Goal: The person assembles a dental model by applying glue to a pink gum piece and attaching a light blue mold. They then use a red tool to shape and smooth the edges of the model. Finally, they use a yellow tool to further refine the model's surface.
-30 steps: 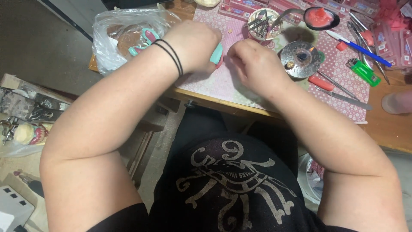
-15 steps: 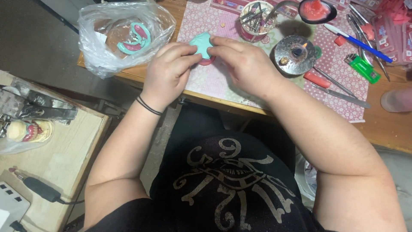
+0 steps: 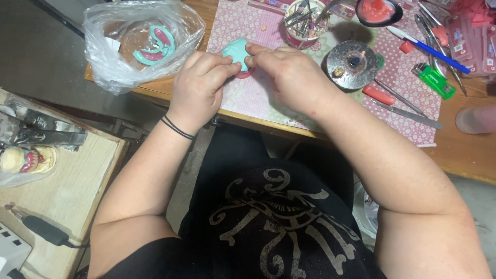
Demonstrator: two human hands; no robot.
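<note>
Teal mold piece point(image 3: 236, 51) sits on the pink dotted mat point(image 3: 268, 98), pinched from both sides, with a bit of pink showing under it. Compared with half a second ago it's basically in the same spot, just a touch further from the desk edge, and a second back the arms were crossed over it and you could barely see it. So the grip looks settled now and the fiddly work is happening right on the mat.

Going left to right: side table point(image 3: 77, 170) has a small clear bag with a cream and pink dental cast point(image 3: 26, 160) inside. Up on the desk, a bigger plastic bag point(image 3: 139, 41) holds another teal and pink arch-shaped piece. Left hand point(image 3: 199, 85), hair tie on the wrist, has its fingers closed against the left side of the mold. Right hand point(image 3: 292, 77) is clamped on it from the other side, fingertips pressing the top edge. Behind them, a cup point(image 3: 302, 20) crammed with metal tools. Then a small round metal burner point(image 3: 354, 64), I think with a tiny flame, hard to tell. Top edge has a dish point(image 3: 377, 11) of pink wax, and a green lighter point(image 3: 434, 80) lies further right.
</note>
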